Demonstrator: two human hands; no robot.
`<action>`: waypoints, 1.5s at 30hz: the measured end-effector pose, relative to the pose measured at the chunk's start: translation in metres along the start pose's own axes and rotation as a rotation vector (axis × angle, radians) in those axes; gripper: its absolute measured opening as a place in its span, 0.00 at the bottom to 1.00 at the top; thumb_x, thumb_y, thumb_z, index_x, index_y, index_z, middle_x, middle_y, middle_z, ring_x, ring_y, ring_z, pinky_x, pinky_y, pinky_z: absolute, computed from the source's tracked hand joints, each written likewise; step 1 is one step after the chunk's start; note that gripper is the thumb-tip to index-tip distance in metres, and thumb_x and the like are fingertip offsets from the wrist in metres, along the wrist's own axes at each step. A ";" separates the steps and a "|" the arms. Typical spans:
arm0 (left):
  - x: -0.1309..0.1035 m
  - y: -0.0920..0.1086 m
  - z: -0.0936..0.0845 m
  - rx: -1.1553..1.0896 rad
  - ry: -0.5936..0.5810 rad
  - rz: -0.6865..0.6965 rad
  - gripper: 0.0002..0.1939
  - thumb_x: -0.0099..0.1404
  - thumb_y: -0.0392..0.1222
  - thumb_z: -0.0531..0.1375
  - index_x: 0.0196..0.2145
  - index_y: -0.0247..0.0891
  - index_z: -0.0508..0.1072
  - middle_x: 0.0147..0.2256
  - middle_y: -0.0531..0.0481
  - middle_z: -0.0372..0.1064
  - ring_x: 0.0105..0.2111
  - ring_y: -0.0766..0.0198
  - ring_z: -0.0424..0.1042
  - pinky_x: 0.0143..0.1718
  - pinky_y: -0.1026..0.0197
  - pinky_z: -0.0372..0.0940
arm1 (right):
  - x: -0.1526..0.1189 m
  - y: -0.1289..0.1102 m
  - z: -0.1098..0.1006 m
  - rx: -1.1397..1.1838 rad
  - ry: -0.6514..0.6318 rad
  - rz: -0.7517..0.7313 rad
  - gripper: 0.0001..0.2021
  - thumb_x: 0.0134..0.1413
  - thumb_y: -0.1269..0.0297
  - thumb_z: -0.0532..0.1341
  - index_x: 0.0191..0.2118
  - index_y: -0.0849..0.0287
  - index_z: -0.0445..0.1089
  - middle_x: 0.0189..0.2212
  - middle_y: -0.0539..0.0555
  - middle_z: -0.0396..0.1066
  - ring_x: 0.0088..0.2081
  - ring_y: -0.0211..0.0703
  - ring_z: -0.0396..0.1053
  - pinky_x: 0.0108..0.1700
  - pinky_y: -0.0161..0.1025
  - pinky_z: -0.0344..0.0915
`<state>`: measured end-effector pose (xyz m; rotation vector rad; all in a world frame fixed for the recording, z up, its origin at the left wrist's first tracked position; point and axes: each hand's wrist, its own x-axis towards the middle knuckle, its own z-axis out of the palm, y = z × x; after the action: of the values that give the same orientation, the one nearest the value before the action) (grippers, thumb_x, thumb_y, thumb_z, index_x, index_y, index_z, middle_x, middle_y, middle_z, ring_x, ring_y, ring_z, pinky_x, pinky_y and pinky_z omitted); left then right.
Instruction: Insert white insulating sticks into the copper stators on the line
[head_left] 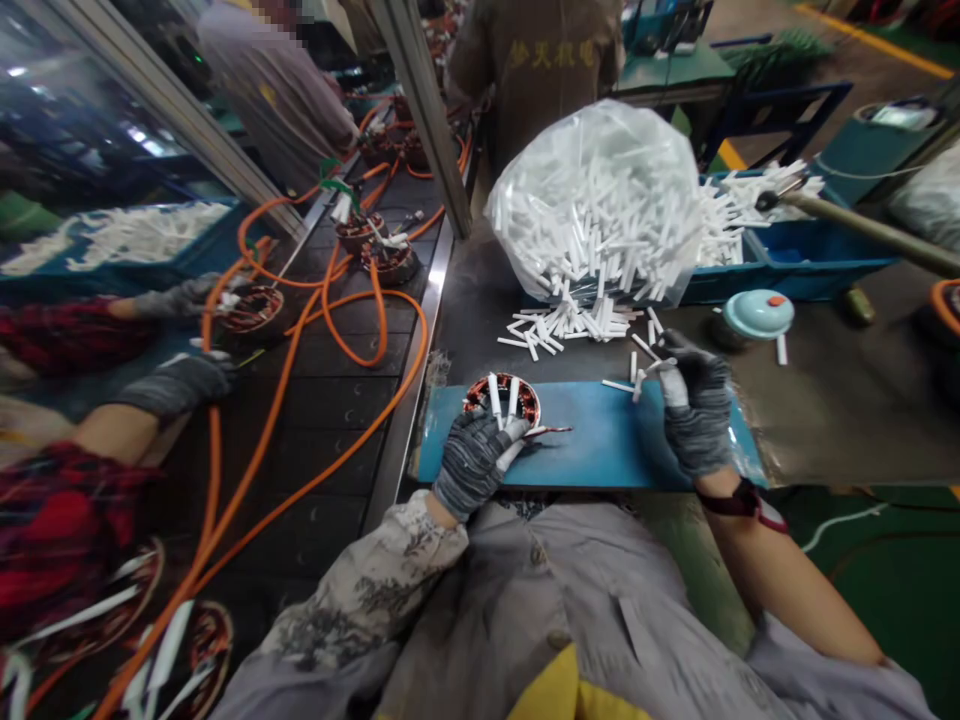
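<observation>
My left hand [474, 455], in a grey knitted glove, is closed on the near side of a stator [529, 398], a ring with copper windings. White sleeves [495, 397] stand up from its middle, and a reddish lead end [555, 430] sticks out to the right. The stator rests on a blue board [600, 440]. At the board's right end is my right hand [697, 405], gloved alike, its thumb and fingers brought together at a short white tube [657, 366]. More loose white tubes [619, 386] lie just left of those fingers.
A clear bag of white tubes [600, 200] spills onto the table, before blue bins [795, 262]. A lidded turquoise cup [757, 318] stands right. On the left, a conveyor [322, 400] carries stators and orange hoses [330, 290]; a co-worker's gloved hands [176, 380] work across it.
</observation>
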<state>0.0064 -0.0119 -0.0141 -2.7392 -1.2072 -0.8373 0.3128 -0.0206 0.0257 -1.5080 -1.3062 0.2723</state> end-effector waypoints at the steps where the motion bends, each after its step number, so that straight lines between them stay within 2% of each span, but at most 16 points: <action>1: 0.000 0.000 0.000 -0.009 -0.002 0.007 0.14 0.73 0.37 0.58 0.50 0.46 0.80 0.42 0.49 0.82 0.44 0.58 0.80 0.57 0.51 0.69 | -0.008 -0.007 0.002 0.040 -0.077 0.004 0.11 0.66 0.55 0.58 0.48 0.53 0.69 0.46 0.58 0.78 0.48 0.51 0.77 0.56 0.54 0.70; 4: 0.000 0.001 -0.001 -0.039 0.006 0.011 0.14 0.73 0.37 0.58 0.52 0.45 0.79 0.44 0.48 0.81 0.45 0.59 0.80 0.58 0.50 0.68 | -0.031 -0.025 0.010 0.068 -0.384 0.010 0.09 0.62 0.57 0.63 0.46 0.52 0.73 0.40 0.54 0.81 0.41 0.49 0.79 0.48 0.48 0.75; 6: 0.000 0.002 -0.001 -0.037 0.002 -0.014 0.14 0.73 0.37 0.58 0.51 0.45 0.80 0.44 0.49 0.81 0.45 0.59 0.80 0.59 0.51 0.67 | -0.040 -0.029 0.014 0.082 -0.470 0.019 0.08 0.60 0.58 0.65 0.43 0.52 0.75 0.39 0.54 0.81 0.40 0.49 0.79 0.46 0.46 0.75; 12: 0.000 0.006 -0.001 -0.006 0.023 -0.024 0.14 0.73 0.37 0.58 0.51 0.45 0.80 0.42 0.50 0.82 0.44 0.60 0.80 0.58 0.52 0.65 | -0.035 -0.022 0.017 0.183 -0.592 -0.034 0.08 0.62 0.59 0.65 0.44 0.54 0.77 0.39 0.53 0.81 0.41 0.46 0.78 0.47 0.43 0.74; 16: 0.003 0.007 0.000 -0.025 0.134 0.024 0.12 0.73 0.37 0.59 0.48 0.43 0.80 0.41 0.50 0.82 0.42 0.60 0.80 0.57 0.54 0.66 | -0.028 -0.018 0.015 0.216 -0.599 -0.137 0.07 0.62 0.61 0.66 0.45 0.54 0.76 0.38 0.52 0.80 0.39 0.43 0.78 0.44 0.40 0.74; 19: 0.004 0.008 -0.002 -0.026 0.165 0.037 0.11 0.73 0.37 0.59 0.48 0.42 0.80 0.41 0.50 0.82 0.41 0.61 0.80 0.57 0.54 0.66 | -0.028 -0.020 0.019 0.182 -0.572 -0.314 0.07 0.65 0.62 0.63 0.45 0.54 0.77 0.38 0.53 0.79 0.40 0.43 0.77 0.44 0.39 0.72; 21: 0.005 0.008 -0.004 -0.017 0.156 0.038 0.11 0.73 0.37 0.59 0.48 0.42 0.80 0.41 0.50 0.82 0.41 0.61 0.80 0.57 0.54 0.66 | -0.030 -0.025 0.026 0.071 -0.574 -0.483 0.10 0.68 0.61 0.60 0.45 0.54 0.79 0.38 0.56 0.78 0.40 0.45 0.75 0.44 0.41 0.70; 23: 0.005 0.009 -0.006 -0.015 0.151 0.044 0.11 0.73 0.37 0.59 0.49 0.42 0.79 0.41 0.50 0.82 0.41 0.60 0.80 0.56 0.54 0.67 | -0.031 -0.031 0.034 -0.087 -0.608 -0.557 0.13 0.70 0.58 0.58 0.46 0.55 0.80 0.34 0.57 0.78 0.37 0.46 0.74 0.41 0.41 0.68; 26: 0.005 0.008 -0.005 -0.003 0.129 0.041 0.12 0.72 0.36 0.59 0.50 0.43 0.79 0.41 0.50 0.82 0.41 0.60 0.80 0.56 0.54 0.67 | -0.030 -0.040 0.045 -0.192 -0.744 -0.355 0.21 0.71 0.50 0.55 0.42 0.58 0.80 0.27 0.56 0.76 0.30 0.43 0.70 0.37 0.39 0.64; 29: 0.002 0.006 0.000 0.023 0.125 0.037 0.12 0.72 0.37 0.59 0.49 0.45 0.80 0.41 0.50 0.82 0.41 0.60 0.80 0.56 0.52 0.68 | -0.030 -0.046 0.057 0.109 -1.045 0.047 0.29 0.72 0.43 0.48 0.34 0.59 0.77 0.18 0.49 0.68 0.21 0.38 0.64 0.32 0.36 0.64; 31: 0.001 0.004 0.002 0.025 0.125 0.035 0.12 0.71 0.37 0.60 0.49 0.46 0.80 0.42 0.49 0.81 0.42 0.59 0.80 0.56 0.51 0.68 | -0.034 -0.049 0.065 0.305 -1.136 0.229 0.32 0.72 0.42 0.43 0.30 0.58 0.73 0.13 0.45 0.61 0.17 0.36 0.59 0.28 0.35 0.64; 35: -0.001 -0.002 -0.004 -0.026 0.007 0.032 0.15 0.71 0.38 0.59 0.52 0.46 0.78 0.44 0.48 0.81 0.45 0.58 0.79 0.59 0.50 0.66 | -0.040 -0.048 0.066 0.333 -0.933 0.277 0.28 0.68 0.41 0.48 0.26 0.54 0.72 0.14 0.47 0.63 0.20 0.37 0.63 0.34 0.37 0.70; 38: 0.000 -0.002 -0.012 -0.071 -0.091 0.018 0.19 0.69 0.45 0.62 0.56 0.43 0.76 0.47 0.46 0.80 0.49 0.55 0.78 0.63 0.48 0.63 | -0.039 -0.037 0.047 0.267 -0.757 0.275 0.23 0.65 0.41 0.54 0.35 0.54 0.76 0.19 0.50 0.70 0.24 0.41 0.69 0.35 0.39 0.71; 41: 0.004 0.003 -0.012 -0.082 -0.174 -0.032 0.23 0.65 0.46 0.64 0.57 0.41 0.75 0.49 0.43 0.79 0.52 0.51 0.77 0.65 0.44 0.61 | -0.042 -0.018 0.027 0.233 -0.583 0.343 0.29 0.70 0.41 0.46 0.42 0.57 0.76 0.20 0.51 0.72 0.23 0.41 0.71 0.31 0.38 0.71; 43: 0.008 0.006 -0.009 -0.092 -0.224 -0.092 0.23 0.63 0.43 0.65 0.55 0.41 0.76 0.49 0.42 0.79 0.52 0.49 0.77 0.64 0.43 0.62 | -0.050 -0.004 0.021 0.186 -0.544 0.354 0.29 0.68 0.40 0.48 0.38 0.57 0.77 0.19 0.51 0.73 0.22 0.41 0.71 0.30 0.37 0.71; 45: 0.012 0.007 -0.007 -0.147 -0.247 -0.171 0.22 0.61 0.42 0.67 0.53 0.40 0.77 0.49 0.42 0.79 0.53 0.47 0.77 0.64 0.41 0.62 | -0.061 0.010 0.021 0.104 -0.550 0.291 0.25 0.62 0.38 0.57 0.35 0.55 0.79 0.25 0.54 0.79 0.25 0.44 0.75 0.31 0.38 0.72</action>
<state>0.0150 -0.0103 -0.0005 -2.9611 -1.4986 -0.6365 0.2806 -0.0572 -0.0183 -1.5911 -1.4567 0.9827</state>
